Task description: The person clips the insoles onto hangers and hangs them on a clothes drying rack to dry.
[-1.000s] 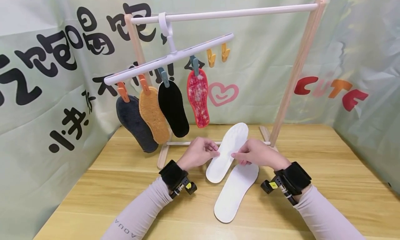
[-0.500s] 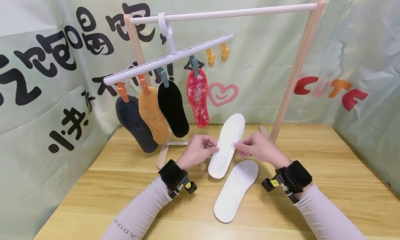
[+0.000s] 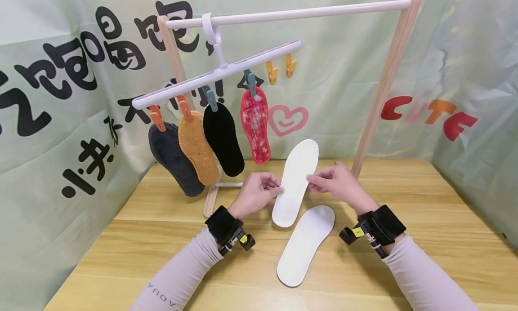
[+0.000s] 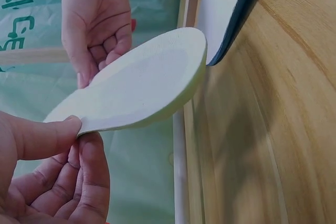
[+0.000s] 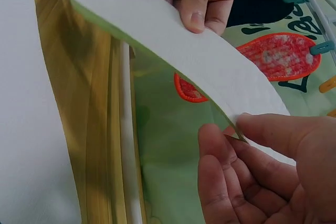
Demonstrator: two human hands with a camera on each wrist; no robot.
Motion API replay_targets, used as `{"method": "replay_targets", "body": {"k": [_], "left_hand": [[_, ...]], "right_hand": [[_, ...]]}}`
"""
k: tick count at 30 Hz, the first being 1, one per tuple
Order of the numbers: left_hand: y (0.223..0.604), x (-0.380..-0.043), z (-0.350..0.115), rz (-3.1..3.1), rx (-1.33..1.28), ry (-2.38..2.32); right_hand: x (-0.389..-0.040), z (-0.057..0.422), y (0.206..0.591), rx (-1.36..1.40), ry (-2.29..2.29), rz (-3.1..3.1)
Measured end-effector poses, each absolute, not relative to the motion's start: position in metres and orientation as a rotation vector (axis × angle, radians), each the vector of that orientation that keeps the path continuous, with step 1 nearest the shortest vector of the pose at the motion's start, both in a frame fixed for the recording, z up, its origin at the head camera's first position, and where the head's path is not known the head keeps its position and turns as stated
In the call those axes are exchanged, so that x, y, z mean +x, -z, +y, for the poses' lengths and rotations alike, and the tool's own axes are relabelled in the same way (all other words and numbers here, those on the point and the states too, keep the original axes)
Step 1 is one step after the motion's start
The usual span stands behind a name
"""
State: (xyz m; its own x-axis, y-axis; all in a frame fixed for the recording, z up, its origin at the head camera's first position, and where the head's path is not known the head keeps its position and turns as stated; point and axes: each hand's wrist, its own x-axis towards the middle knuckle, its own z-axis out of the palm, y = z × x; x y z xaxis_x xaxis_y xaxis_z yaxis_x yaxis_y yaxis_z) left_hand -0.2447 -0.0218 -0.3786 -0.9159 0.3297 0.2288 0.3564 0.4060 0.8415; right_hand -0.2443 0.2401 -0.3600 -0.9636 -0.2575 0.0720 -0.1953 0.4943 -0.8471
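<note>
Between both hands a white insole [image 3: 296,180] is held up above the table, tilted with its wider end toward the back. My left hand [image 3: 259,192] pinches its left edge between thumb and fingers, as the left wrist view shows on the insole [image 4: 142,87]. On the opposite edge my right hand [image 3: 333,185] pinches it, thumb on top; the right wrist view shows a greenish rim along this insole [image 5: 157,40]. A second white insole [image 3: 306,246] lies flat on the table just below, nearer to me.
A white hanger [image 3: 226,72] hangs from the wooden rack [image 3: 388,86]. Clipped to it are a dark grey insole [image 3: 174,158], a tan insole [image 3: 197,147], a black insole [image 3: 223,138] and a red insole [image 3: 256,126]. Two yellow clips [image 3: 290,66] hang at its right end.
Both hands have raised the upper white insole off the table, away from the lower one, and turned it slightly more upright. The lower insole and hanging insoles stay in place.
</note>
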Motion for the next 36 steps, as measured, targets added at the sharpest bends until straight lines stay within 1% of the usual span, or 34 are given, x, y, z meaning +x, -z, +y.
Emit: {"method": "replay_targets", "body": {"k": [14,24,36], "left_hand": [[0.379,-0.248,-0.021,-2.627,-0.659,1.610],[0.383,-0.249,-0.022,-2.624,-0.697,1.565],[0.376,-0.248,-0.026,-2.586,-0.725,1.561]], "right_hand": [[-0.242,0.241,0.353,-0.333,1.641,2.586],[-0.242,0.235,0.361,-0.505,1.630,2.612],[-0.240,0.230,0.359,-0.530,1.621,2.618]]}}
